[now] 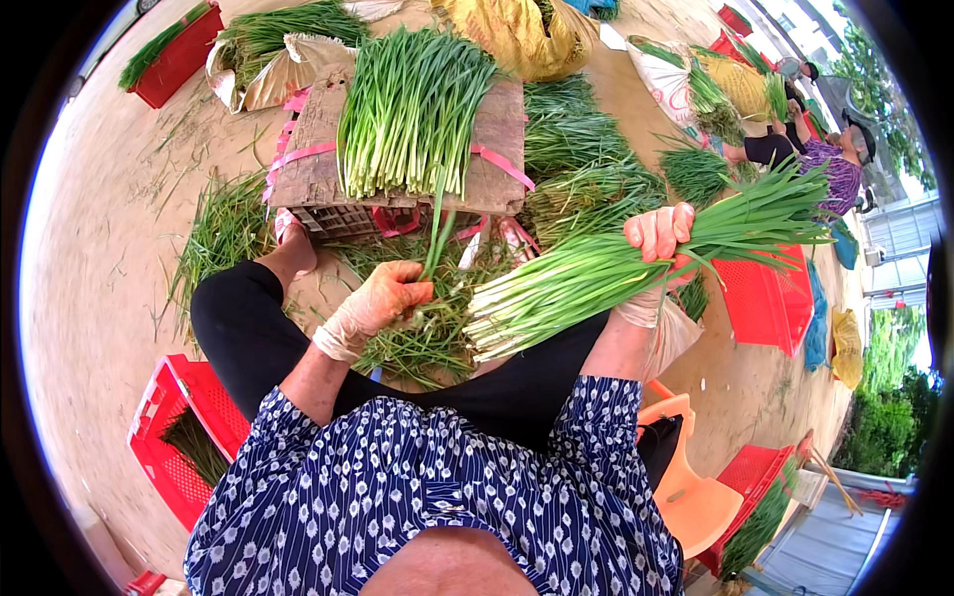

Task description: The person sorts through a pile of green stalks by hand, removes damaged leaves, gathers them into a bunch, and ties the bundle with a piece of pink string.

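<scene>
My right hand (659, 238), in a thin translucent glove, is closed around a thick bunch of garlic chives (559, 290). The pale cut ends point left, towards my lap, and the green tips spread to the upper right. My left hand (380, 302), gloved too, pinches a few loose green leaves (438, 238) between thumb and fingers. Their upper ends reach the front of a wooden board (309, 175). On that board lies a neat row of chives (414, 112), stems facing me. Beneath my hands is a heap of trimmed leaves (417, 339).
A plastic crate (335, 222) supports the board. More chives (577, 149) are piled right of it. Red crates stand at lower left (175, 439) and right (771, 302). An orange chair (689, 484) is at lower right. Another person (831, 164) sits at upper right, near filled sacks (663, 82).
</scene>
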A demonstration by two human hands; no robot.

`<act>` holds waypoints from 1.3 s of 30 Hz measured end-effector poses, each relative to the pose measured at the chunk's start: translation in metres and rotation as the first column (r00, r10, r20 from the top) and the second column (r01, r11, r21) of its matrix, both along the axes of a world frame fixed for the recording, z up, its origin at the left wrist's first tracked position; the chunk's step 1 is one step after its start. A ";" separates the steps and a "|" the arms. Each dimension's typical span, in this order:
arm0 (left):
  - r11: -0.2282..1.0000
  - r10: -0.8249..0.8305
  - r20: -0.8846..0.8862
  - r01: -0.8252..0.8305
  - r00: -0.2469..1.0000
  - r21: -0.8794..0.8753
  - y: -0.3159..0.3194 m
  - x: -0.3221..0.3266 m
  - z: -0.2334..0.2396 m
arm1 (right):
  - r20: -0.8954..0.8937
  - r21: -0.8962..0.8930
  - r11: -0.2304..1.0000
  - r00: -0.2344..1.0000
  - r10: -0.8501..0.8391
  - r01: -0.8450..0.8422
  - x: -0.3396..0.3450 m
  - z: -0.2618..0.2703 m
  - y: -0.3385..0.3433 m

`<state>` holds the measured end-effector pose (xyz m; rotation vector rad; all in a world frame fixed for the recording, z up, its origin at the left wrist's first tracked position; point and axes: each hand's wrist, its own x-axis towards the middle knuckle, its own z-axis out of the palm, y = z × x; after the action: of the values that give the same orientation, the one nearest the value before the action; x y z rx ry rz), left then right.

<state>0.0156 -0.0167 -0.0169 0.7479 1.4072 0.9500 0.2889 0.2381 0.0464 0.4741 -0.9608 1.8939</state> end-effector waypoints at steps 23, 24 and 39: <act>0.861 0.114 -0.526 0.180 0.843 0.475 0.051 0.063 0.031 | -0.044 -0.182 0.982 0.998 0.043 -0.050 -0.012 -0.004 -0.012; 0.874 0.085 -0.466 0.159 0.881 0.460 0.052 0.063 0.033 | -0.033 -0.189 0.980 0.998 0.053 -0.058 -0.014 -0.003 -0.011; 0.983 -0.181 -0.807 0.139 0.562 -0.124 0.031 0.008 -0.070 | 0.048 0.281 0.958 0.998 0.037 -0.049 0.014 0.007 0.015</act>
<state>0.0239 0.0143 -0.0865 1.3687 2.1062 0.3872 0.3028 0.2526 0.0529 0.6286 -1.2669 1.8185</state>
